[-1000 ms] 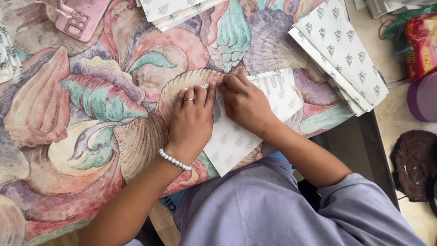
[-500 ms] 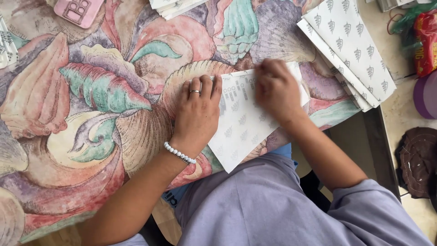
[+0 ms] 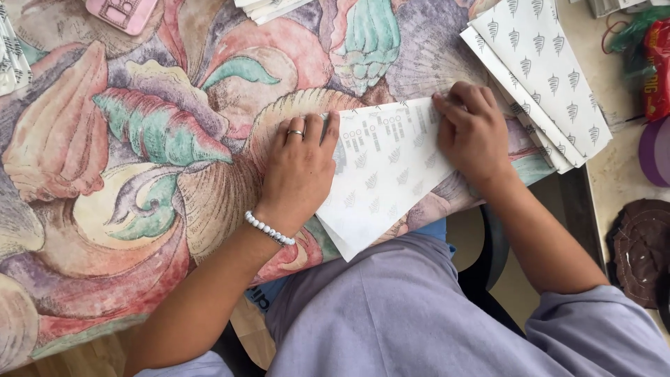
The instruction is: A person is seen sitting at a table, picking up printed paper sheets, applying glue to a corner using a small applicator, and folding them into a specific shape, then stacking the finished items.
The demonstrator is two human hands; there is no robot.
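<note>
A white sheet of paper printed with small grey leaf marks lies on a table covered by a cloth with a large shell pattern. My left hand, with a ring and a white bead bracelet, presses flat on the sheet's left end. My right hand presses down with bent fingers on the sheet's upper right edge. The sheet's lower corner hangs over the table edge above my lap.
A stack of similar patterned white sheets lies just right of my right hand. A pink calculator sits at the top left. More paper is at the top centre. Right of the table are a red packet and a brown round object.
My right hand has slid to the right along the sheet's upper edge, away from my left hand. The left hand has stayed pressed on the left end.
</note>
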